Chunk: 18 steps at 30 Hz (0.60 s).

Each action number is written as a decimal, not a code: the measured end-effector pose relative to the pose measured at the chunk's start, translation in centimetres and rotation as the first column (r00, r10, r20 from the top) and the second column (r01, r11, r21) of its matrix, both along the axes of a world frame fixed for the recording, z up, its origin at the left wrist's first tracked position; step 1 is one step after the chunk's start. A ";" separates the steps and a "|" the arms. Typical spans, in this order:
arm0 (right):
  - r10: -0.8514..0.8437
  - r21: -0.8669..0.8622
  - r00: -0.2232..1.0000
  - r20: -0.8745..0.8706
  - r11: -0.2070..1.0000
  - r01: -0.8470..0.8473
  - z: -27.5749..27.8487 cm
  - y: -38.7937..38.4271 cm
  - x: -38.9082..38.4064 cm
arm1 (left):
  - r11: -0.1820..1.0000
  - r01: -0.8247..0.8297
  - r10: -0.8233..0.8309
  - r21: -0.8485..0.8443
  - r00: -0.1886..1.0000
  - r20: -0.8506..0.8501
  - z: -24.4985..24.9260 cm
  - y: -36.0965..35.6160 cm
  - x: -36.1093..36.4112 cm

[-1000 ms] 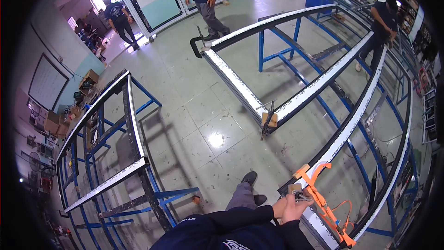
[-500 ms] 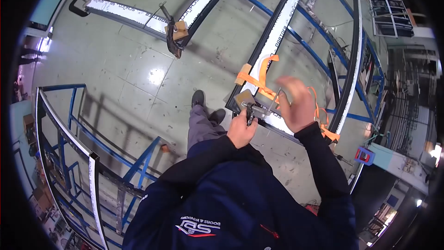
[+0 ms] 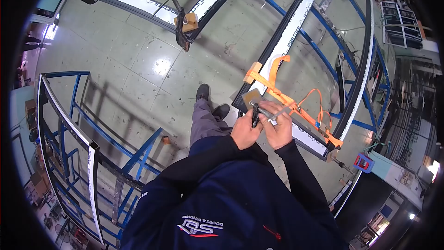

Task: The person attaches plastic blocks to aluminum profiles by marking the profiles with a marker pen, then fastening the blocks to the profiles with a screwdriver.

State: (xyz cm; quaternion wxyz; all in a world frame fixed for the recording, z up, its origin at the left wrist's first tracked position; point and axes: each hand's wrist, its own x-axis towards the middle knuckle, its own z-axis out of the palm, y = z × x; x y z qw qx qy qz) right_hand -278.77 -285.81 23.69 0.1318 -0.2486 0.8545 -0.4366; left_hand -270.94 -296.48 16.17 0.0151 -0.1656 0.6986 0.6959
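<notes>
At the near corner of a frame with white printed film (image 3: 289, 32), my left hand (image 3: 246, 131) is closed on the dark body of a metal clamp (image 3: 255, 115). My right hand (image 3: 279, 128) is closed round the clamp's screw end, just right of my left hand. A small wooden block (image 3: 252, 96) sits at the clamp's upper end, on the frame corner. An orange strap (image 3: 277, 93) runs along the near side of the frame, close beyond my right hand, over another wooden piece (image 3: 252, 72).
A second clamp (image 3: 180, 30) with a wood block grips another frame corner at upper left. Blue metal stands (image 3: 319, 55) carry the frames. A further frame on a blue stand (image 3: 92, 180) stands at lower left. A red and blue object (image 3: 364, 162) is at right.
My right hand has come down and left from above the strap to the clamp's screw, beside my left hand. The whole view has shifted slightly.
</notes>
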 end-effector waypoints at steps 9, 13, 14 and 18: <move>-0.089 -0.032 0.995 -0.054 0.996 0.088 0.3 -1.0 0.6 | 0.998 -0.008 0.006 0.057 0.999 0.033 -0.1 0.1 0.0; -0.032 -0.001 0.996 -0.083 0.999 0.032 -0.3 -0.3 0.5 | 0.998 0.001 -0.002 0.065 1.000 0.014 -0.2 -0.1 0.0; -0.024 0.013 0.996 -0.091 1.000 0.025 -0.2 -0.2 0.5 | 0.997 0.016 -0.019 0.069 0.999 0.036 0.0 -0.2 0.0; -0.023 0.029 0.994 -0.107 0.999 0.027 0.5 -0.4 0.3 | 0.998 0.011 -0.014 0.061 0.999 0.048 0.3 -0.3 -0.4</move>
